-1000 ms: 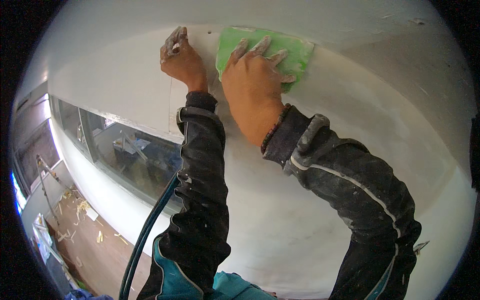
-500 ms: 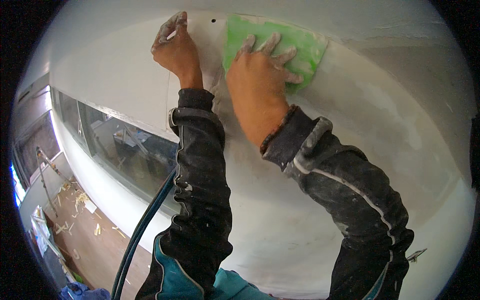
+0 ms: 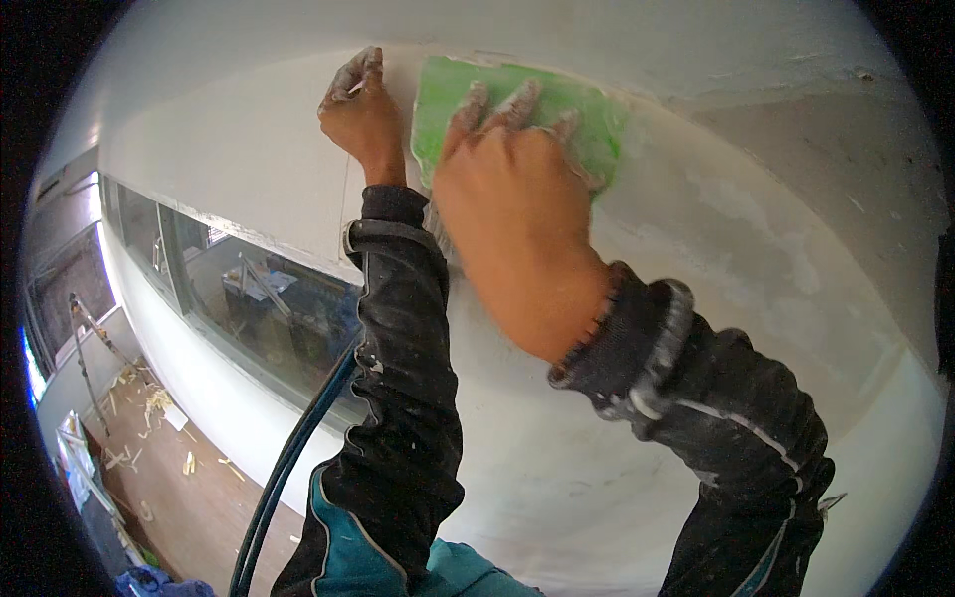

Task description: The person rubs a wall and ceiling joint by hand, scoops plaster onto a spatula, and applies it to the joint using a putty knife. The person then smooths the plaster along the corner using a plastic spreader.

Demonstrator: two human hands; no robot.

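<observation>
My right hand presses a green flat plastic spreader, smeared with pale filler, against the white curved panel. Its dusty fingertips lie on the sheet's face, and the thumb is hidden. Just left of the spreader, my left hand is raised beside the panel with its whitened fingers curled into a pinch. A small white spot shows between those fingers; I cannot make out whether it is a held thing or the panel behind. Greyish patches of filler spread over the surface to the right.
A long window is set in the panel at left. Dark blue hoses run up beside my left arm. Lower left, scraps and strips litter the brown floor, near a metal stand and blue cloth.
The spreader has slid left under my right hand, covering the small dark hole in the panel. My right hand's fingers are closer together. My left hand stays pinched, and the view has shifted slightly.
</observation>
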